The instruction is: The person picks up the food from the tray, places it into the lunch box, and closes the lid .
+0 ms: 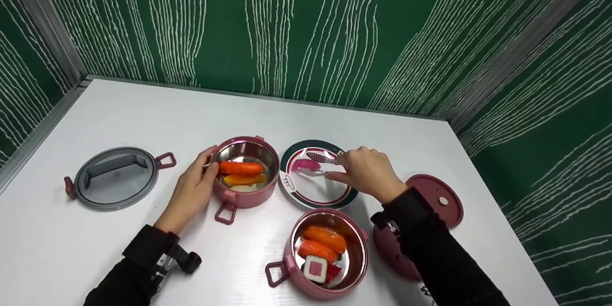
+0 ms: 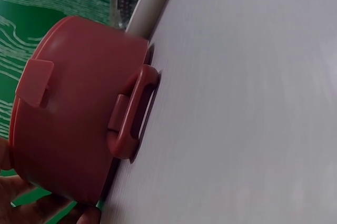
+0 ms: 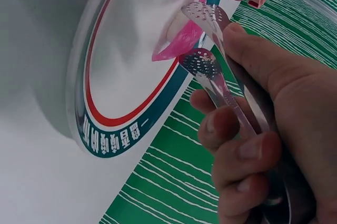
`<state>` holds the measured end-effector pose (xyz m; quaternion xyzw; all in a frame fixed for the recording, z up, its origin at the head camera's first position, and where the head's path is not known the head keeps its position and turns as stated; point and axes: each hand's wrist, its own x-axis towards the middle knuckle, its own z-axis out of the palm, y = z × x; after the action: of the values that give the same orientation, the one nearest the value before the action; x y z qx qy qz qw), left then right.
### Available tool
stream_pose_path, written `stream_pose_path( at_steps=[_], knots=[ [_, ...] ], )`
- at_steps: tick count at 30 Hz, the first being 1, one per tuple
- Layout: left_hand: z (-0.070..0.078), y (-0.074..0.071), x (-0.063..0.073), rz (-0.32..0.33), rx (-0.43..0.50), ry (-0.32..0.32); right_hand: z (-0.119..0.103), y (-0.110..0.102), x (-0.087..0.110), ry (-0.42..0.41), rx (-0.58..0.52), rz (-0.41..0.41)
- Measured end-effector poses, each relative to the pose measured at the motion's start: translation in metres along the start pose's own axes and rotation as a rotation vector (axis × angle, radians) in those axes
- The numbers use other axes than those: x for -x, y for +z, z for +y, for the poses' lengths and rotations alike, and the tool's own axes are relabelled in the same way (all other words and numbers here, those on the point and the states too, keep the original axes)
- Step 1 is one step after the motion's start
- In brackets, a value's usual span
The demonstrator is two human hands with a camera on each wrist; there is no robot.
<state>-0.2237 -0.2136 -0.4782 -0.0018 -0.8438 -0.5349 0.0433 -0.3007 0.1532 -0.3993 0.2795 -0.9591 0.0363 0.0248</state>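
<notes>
My left hand holds the side of a pink pot, its thumb at the rim and its fingers along the outer wall. Inside that pot lie an orange-red sushi-like piece and a yellow-orange one. With my right hand I grip metal tongs with perforated tips. The spread tips reach over a plate with a dark green and red rim, around a bright pink and whitish piece lying on it. In the left wrist view, the pot's wall and folded-down handle fill the left side.
Nearer me stands a second pink pot, holding orange pieces and a square sushi roll. A grey lid lies at the left. Under my right forearm are a dark red lid and a dark red container.
</notes>
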Motion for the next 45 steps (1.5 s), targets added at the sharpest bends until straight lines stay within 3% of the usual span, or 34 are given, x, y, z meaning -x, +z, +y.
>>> stream_pose_path(
  at_steps=[15,24,33,45],
  knots=[
    [-0.001,0.001,0.0,0.011,0.0,0.03,-0.009,-0.001,0.006,0.006,-0.019,0.033],
    [-0.002,0.001,-0.001,0.007,-0.007,0.023,-0.006,0.004,0.004,0.05,-0.021,-0.004],
    [-0.002,0.001,-0.001,0.005,-0.013,0.02,-0.007,0.003,0.004,0.018,-0.002,-0.001],
    [-0.003,0.001,-0.001,0.016,-0.016,0.035,-0.006,-0.01,0.004,-0.023,0.02,0.065]
  ],
)
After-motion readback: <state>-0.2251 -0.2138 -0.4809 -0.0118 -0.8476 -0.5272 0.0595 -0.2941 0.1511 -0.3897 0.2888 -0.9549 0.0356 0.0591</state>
